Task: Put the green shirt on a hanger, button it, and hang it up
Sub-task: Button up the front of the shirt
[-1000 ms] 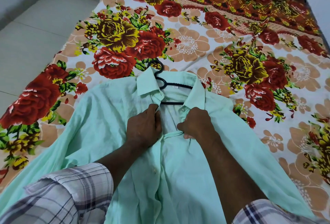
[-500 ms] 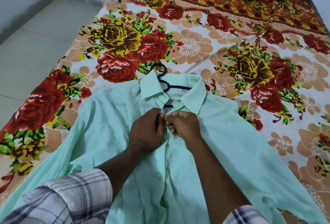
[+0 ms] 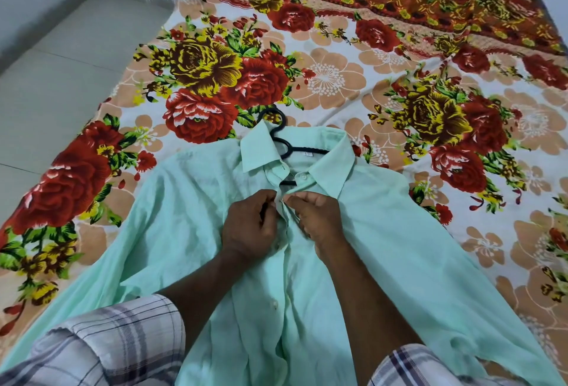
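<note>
Buttoning is the step in hand, and it has only begun near the top of the green shirt (image 3: pixel 399 247). The shirt lies face up on the flowered bedsheet (image 3: pixel 338 78), toward its near edge, with the collar pointing to the far edge and the sleeves spread to both sides. The black hanger (image 3: pixel 278 136) is already inside; its hook comes out above the collar and rests on the sheet.

The left hand (image 3: pixel 249 228) and the right hand (image 3: pixel 319 216) meet just below the collar, almost touching each other. The fingers of both are closed narrow, each pinching one edge of the front opening. I cannot tell if the button is already through its hole, because the fingertips hide it.

To do this step well, I think one hand should hold the hole side flat and a little tight, and the other should tilt the button and push it through edge first. The two front edges must lie level, otherwise the lower buttons will meet the wrong holes. One lower button (image 3: pixel 274 303) shows on the placket and seems not yet closed. The thin cloth wrinkles easily, so smoothing it downward before each button may help.
</note>
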